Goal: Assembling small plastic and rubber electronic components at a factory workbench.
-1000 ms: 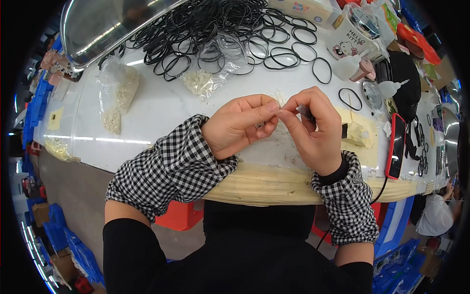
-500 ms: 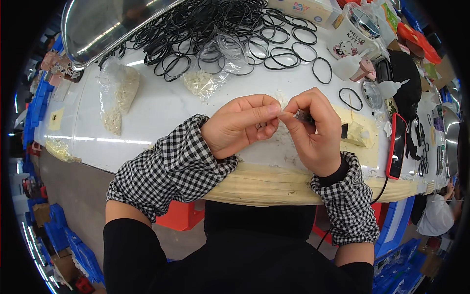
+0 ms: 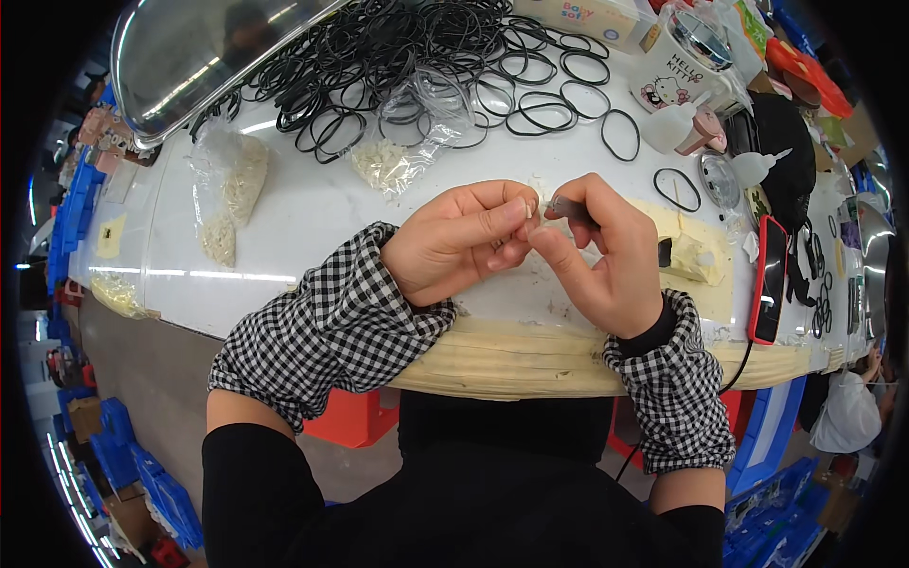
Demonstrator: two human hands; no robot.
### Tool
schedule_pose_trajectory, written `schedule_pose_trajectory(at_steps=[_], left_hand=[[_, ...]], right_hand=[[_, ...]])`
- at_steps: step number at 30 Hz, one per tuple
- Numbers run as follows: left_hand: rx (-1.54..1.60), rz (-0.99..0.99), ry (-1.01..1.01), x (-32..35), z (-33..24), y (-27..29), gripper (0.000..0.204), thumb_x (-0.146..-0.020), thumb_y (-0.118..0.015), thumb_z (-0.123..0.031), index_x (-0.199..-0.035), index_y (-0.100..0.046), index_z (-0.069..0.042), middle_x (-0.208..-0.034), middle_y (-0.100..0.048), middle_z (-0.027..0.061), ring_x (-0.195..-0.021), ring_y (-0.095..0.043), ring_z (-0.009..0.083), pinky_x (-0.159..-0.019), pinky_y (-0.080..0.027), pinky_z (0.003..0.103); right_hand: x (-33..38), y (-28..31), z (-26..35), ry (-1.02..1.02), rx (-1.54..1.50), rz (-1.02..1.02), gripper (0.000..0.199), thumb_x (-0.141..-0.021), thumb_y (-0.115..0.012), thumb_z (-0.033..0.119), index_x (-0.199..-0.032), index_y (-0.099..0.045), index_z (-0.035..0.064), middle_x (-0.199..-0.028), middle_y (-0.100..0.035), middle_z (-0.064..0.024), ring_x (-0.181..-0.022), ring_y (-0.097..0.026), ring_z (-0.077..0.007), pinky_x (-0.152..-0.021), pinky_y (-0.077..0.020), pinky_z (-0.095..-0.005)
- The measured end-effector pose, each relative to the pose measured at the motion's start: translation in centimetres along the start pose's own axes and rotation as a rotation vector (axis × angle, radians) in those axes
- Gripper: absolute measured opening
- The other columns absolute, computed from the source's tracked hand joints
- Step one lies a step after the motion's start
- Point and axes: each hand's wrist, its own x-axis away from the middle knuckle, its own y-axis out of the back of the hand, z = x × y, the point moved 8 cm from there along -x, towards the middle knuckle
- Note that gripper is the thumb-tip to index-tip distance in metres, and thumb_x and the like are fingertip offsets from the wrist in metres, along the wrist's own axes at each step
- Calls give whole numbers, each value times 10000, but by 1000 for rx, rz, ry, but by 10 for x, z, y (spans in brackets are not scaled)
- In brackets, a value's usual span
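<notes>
Hands face each other at the centre of the frame. The left hand (image 3: 454, 239) pinches a small pale piece (image 3: 529, 210) between thumb and forefinger, other fingers curled. The right hand (image 3: 608, 270), thumb slightly apart from its forefinger, holds a dark grey piece (image 3: 574, 210) in curled fingers, just beside the pale one. Above them lies a clear bag (image 3: 386, 168) of cream bits; black rings (image 3: 398, 57) heap at top centre, a metal tray (image 3: 189, 71) upper left, a red-edged phone (image 3: 772, 284) at right.
</notes>
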Motion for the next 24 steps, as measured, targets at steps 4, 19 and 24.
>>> schedule_pose_trajectory(at_steps=[4,19,24], left_hand=[[47,67,35,0,3,-4,202,-970,-470,-221,-971,-537,-30,-827,-486,-24,-698,-413,50,-627,-361,181],[138,51,71,1,12,-5,262,-947,-514,-238,-1038,-490,7,-901,-518,8,-683,-424,47,-620,-380,178],[144,70,63,0,10,-7,200,-946,-515,-228,-939,-489,-30,-837,-494,2,-678,-421,48,-615,-375,180]], right_hand=[[2,-4,-1,46,71,-22,317,-803,-688,317,-734,-529,52,-586,-510,-58,-497,-500,-206,-464,-389,-296],[4,-7,-1,59,102,-26,305,-816,-668,313,-727,-526,58,-617,-535,-59,-524,-531,-219,-463,-402,-312],[5,-7,2,80,107,-9,285,-817,-669,304,-739,-544,60,-617,-537,-53,-522,-531,-208,-457,-398,-306]])
